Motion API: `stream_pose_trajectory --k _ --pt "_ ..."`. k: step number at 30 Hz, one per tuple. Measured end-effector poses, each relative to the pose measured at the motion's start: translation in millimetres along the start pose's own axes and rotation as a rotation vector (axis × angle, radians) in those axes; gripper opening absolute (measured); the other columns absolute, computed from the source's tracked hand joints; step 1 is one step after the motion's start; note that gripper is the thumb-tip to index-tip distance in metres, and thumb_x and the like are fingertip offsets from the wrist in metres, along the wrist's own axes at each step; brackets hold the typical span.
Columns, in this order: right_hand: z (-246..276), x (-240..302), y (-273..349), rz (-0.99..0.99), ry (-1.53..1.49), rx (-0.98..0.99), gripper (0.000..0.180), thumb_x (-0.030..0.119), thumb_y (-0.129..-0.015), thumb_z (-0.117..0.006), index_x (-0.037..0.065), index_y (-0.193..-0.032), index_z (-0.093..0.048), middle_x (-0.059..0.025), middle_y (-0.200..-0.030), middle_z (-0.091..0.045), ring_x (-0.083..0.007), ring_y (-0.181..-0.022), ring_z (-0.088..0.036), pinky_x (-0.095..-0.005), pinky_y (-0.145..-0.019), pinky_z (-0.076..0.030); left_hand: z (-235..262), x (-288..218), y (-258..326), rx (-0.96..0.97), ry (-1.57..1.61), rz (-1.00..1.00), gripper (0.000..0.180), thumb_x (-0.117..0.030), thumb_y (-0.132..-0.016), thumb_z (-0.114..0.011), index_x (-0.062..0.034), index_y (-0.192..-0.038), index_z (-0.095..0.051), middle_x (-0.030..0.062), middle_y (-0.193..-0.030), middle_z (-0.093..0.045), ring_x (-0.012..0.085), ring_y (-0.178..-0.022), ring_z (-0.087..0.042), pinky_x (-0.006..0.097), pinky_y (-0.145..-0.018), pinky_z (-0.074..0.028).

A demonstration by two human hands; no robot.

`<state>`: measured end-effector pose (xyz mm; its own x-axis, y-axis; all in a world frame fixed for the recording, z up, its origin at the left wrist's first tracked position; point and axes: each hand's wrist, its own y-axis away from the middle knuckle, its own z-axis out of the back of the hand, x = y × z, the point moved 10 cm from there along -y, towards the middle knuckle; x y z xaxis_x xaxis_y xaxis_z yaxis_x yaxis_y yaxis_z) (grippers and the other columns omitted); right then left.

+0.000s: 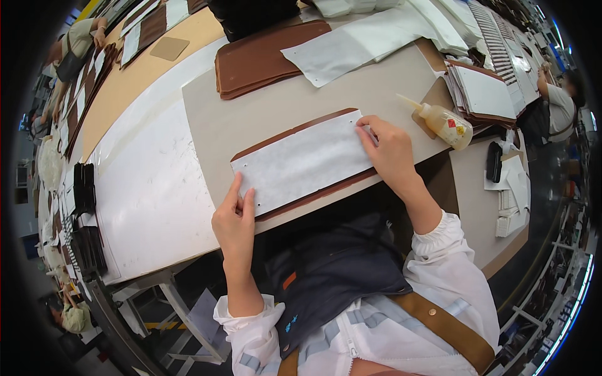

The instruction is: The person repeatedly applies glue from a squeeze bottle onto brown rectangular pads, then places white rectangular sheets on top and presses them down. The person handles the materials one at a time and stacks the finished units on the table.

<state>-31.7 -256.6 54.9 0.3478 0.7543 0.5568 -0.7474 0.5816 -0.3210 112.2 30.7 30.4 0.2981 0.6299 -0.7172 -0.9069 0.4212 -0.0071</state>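
Note:
A long white sheet [301,164] lies over a brown leather piece [295,136], whose edges show along its far and near sides. Small holes mark the sheet near its left corners. My left hand [235,216] grips the sheet's left end, thumb on top and index finger along the edge. At the far right corner, my right hand [390,150] pinches the sheet between thumb and fingers. Whether the leather is also within either grip is hidden. To the right of my right hand, a squeeze bottle [448,127] of yellowish liquid lies tilted, its thin nozzle pointing left.
Behind the sheet sits a stack of brown leather pieces [266,59], with long white sheets [360,47] beside it. More stacked white and brown pieces [483,94] stand at right, near a black case [494,161]. Other people work at far left and right.

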Motion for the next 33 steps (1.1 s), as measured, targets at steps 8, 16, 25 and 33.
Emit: stream_pose_trajectory --k 8,16,25,33 --pt "1.4 4.4 0.4 0.022 -0.01 0.0 0.007 0.011 -0.088 -0.068 0.006 -0.093 -0.065 -0.0126 -0.077 -0.068 -0.031 -0.064 -0.065 -0.0394 -0.059 -0.05 0.7 3.7 0.4 0.003 -0.002 -0.004 0.038 -0.015 -0.093 -0.069 -0.0045 -0.129 -0.066 0.0033 -0.06 -0.04 0.0102 -0.056 -0.039 0.027 -0.055 -0.038" --pt "0.0 5.9 -0.3 0.046 0.027 0.024 0.011 0.011 -0.088 -0.069 0.006 -0.096 -0.063 -0.013 -0.08 -0.069 -0.0327 -0.068 -0.066 -0.0404 -0.06 -0.051 1.2 -0.4 1.3 -0.01 -0.056 -0.049 0.039 -0.017 -0.093 -0.069 -0.0055 -0.13 -0.065 0.0053 -0.059 -0.041 0.0127 -0.054 -0.04 0.028 -0.054 -0.039" --pt "0.2 -3.7 -6.5 0.053 0.052 0.181 0.017 0.015 -0.087 -0.071 0.011 -0.102 -0.066 -0.008 -0.081 -0.061 -0.0253 -0.068 -0.062 -0.036 -0.063 -0.049 2.7 -2.3 -0.5 0.077 -0.184 -0.036 0.044 -0.02 -0.091 -0.072 -0.0126 -0.133 -0.064 0.0051 -0.056 -0.041 0.0141 -0.052 -0.039 0.03 -0.053 -0.038" --pt "6.6 -4.5 -1.3 0.149 0.032 0.15 0.019 0.014 -0.088 -0.07 0.014 -0.107 -0.069 -0.0061 -0.083 -0.057 -0.0225 -0.069 -0.06 -0.0335 -0.064 -0.048 6.9 6.0 -0.4 0.107 -0.158 -0.016 0.046 -0.02 -0.089 -0.074 -0.0198 -0.134 -0.064 0.0031 -0.055 -0.039 0.013 -0.052 -0.036 0.03 -0.053 -0.038"
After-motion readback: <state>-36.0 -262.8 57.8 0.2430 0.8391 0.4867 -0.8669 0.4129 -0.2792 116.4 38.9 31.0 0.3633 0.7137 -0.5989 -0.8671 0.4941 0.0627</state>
